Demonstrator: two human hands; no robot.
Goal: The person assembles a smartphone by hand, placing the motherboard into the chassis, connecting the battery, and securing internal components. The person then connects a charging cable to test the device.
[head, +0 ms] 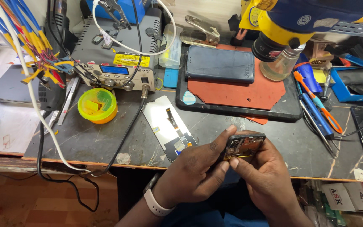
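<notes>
An opened phone body point(244, 145) with its circuit parts exposed sits between both my hands, just above the front edge of the dark workbench point(106, 138). My left hand point(196, 170), with a white wristband, grips its left side, the thumb along the top edge. My right hand point(263, 172) holds the right side, with fingertips pressing at the lower edge of the phone body. A detached phone screen panel point(169, 126) lies face down on the bench just left of my hands.
A grey soldering station point(116, 54) with cables stands at the back left, a yellow-green round tub point(97, 105) before it. A dark phone case point(220, 64) lies on an orange mat point(240, 90). Screwdrivers and tweezers point(316, 109) lie right; a microscope point(282, 25) hangs above.
</notes>
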